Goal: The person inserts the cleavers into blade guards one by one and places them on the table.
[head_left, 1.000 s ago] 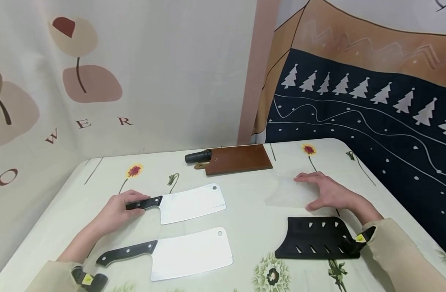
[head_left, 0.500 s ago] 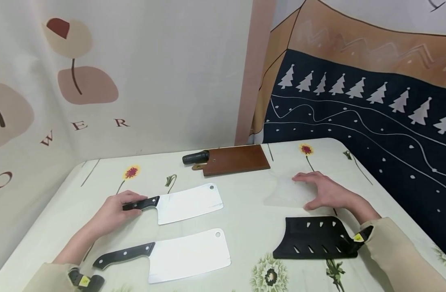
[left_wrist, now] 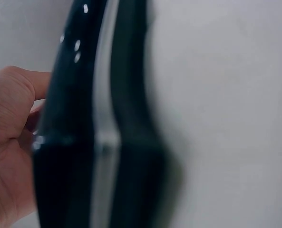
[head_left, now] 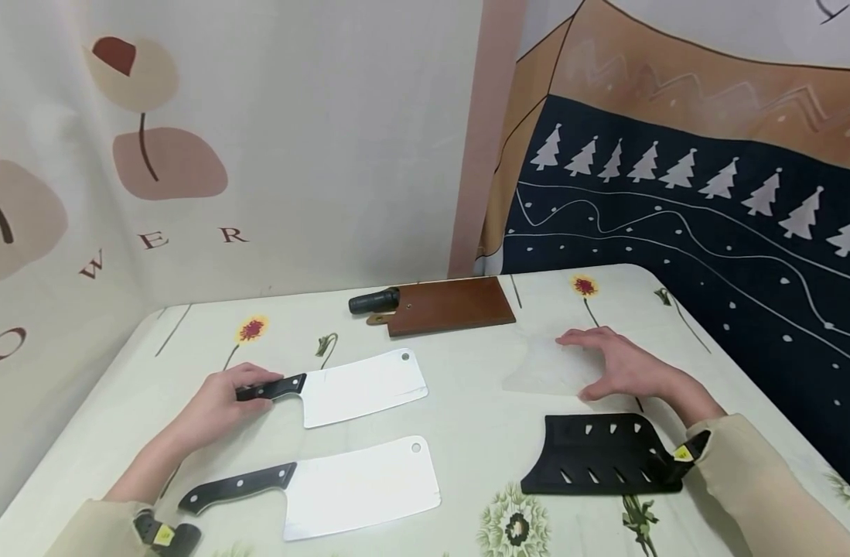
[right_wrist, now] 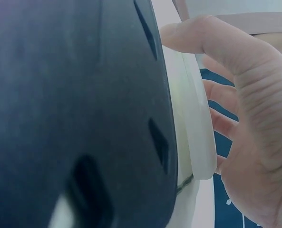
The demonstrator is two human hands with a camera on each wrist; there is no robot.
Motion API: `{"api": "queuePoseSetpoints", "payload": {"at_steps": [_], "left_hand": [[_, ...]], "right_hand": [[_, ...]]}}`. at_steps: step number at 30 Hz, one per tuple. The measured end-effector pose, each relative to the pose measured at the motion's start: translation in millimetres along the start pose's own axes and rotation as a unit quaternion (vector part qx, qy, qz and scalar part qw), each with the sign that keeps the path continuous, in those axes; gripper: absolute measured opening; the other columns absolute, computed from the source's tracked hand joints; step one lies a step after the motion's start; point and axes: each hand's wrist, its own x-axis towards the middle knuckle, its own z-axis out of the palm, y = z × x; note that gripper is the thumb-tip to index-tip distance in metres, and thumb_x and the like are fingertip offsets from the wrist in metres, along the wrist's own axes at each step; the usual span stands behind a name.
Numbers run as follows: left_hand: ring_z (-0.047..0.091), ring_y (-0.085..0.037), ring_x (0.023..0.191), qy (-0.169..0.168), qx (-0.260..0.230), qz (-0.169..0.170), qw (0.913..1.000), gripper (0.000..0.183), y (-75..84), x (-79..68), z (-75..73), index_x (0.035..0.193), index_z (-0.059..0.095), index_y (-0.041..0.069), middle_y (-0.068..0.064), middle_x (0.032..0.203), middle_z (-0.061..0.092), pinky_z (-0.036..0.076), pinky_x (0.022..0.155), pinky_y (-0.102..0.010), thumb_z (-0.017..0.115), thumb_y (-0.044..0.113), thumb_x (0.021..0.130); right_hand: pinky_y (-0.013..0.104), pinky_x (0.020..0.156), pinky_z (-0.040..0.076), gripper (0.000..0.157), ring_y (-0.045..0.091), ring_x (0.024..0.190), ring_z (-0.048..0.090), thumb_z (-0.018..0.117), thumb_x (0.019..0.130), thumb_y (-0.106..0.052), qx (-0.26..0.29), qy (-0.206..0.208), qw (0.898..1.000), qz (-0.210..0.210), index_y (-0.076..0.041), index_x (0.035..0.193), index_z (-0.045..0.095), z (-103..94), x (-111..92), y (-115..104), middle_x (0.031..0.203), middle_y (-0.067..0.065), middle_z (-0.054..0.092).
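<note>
Two cleavers with black riveted handles lie side by side on the table. My left hand (head_left: 219,402) holds the farther cleaver (head_left: 365,387) by its handle, thumb on the near side and fingers on the far side. The nearer cleaver (head_left: 362,489) lies untouched; a black handle (left_wrist: 74,114) fills much of the left wrist view. Over on the right, my right hand (head_left: 626,367) grips a translucent blade cover (head_left: 543,370), thumb at its near edge and fingers at its far edge. A black slotted blade cover (head_left: 595,445) lies just in front, looming large in the right wrist view.
At the back of the table (head_left: 466,433) lies a brown sheath (head_left: 452,305) with a black handle (head_left: 373,300) sticking out of its left end. A pale curtain (head_left: 341,155) hangs behind, and a dark patterned cloth (head_left: 675,255) is at the right.
The head view has shifted very slightly. Both hands, the cleavers and the covers keep their places on the table.
</note>
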Motion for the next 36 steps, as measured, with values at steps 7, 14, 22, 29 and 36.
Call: {"api": "queuePoseSetpoints", "payload": {"at_steps": [7,14,22,29,36], "left_hand": [[0.062,-0.043,0.112,-0.001,-0.003,0.000,1.0000,0.039,1.6,2.9,1.1,0.121,0.073,-0.001,-0.017,0.117,0.068,0.046,0.096,-0.060,0.079,-0.004,0.083],[0.064,-0.039,0.110,0.005,0.008,0.016,0.9998,0.039,0.4,4.4,1.2,0.120,0.074,0.001,-0.012,0.115,0.070,0.048,0.094,-0.045,0.080,-0.002,0.082],[0.063,-0.040,0.113,-0.008,-0.002,0.017,0.9998,0.039,1.8,7.2,2.5,0.121,0.073,0.001,-0.013,0.117,0.070,0.046,0.096,-0.055,0.081,0.000,0.083],[0.062,-0.039,0.113,-0.018,-0.012,0.023,0.9995,0.038,9.1,11.9,3.6,0.121,0.073,0.000,-0.014,0.118,0.070,0.045,0.097,-0.057,0.079,-0.002,0.083],[0.062,-0.040,0.114,-0.024,-0.020,0.034,0.9989,0.037,20.4,14.8,7.5,0.120,0.074,0.001,-0.013,0.117,0.070,0.045,0.098,-0.061,0.080,-0.001,0.083]], "right_hand": [[0.066,0.104,0.037,0.084,0.047,0.134,0.039,0.092,0.070,-0.032,-0.013,-0.004,1.000,-0.007,-0.005,0.143,0.059,-0.3,2,-1,0.149,0.024,0.050],[0.065,0.104,0.038,0.085,0.047,0.134,0.040,0.092,0.070,-0.032,-0.022,-0.005,1.000,-0.012,-0.003,0.143,0.059,-0.7,3,-2,0.147,0.023,0.051],[0.065,0.104,0.038,0.085,0.046,0.132,0.041,0.092,0.070,-0.032,-0.022,-0.002,1.000,-0.021,-0.002,0.142,0.059,0.5,5,-2,0.146,0.023,0.053],[0.066,0.104,0.038,0.085,0.046,0.133,0.040,0.092,0.070,-0.032,-0.018,-0.006,1.000,-0.021,-0.002,0.142,0.059,1.8,5,-5,0.146,0.022,0.053],[0.064,0.102,0.040,0.084,0.043,0.132,0.041,0.093,0.068,-0.031,-0.009,-0.010,0.999,-0.033,-0.005,0.141,0.060,4.9,6,-11,0.146,0.019,0.054]]}}
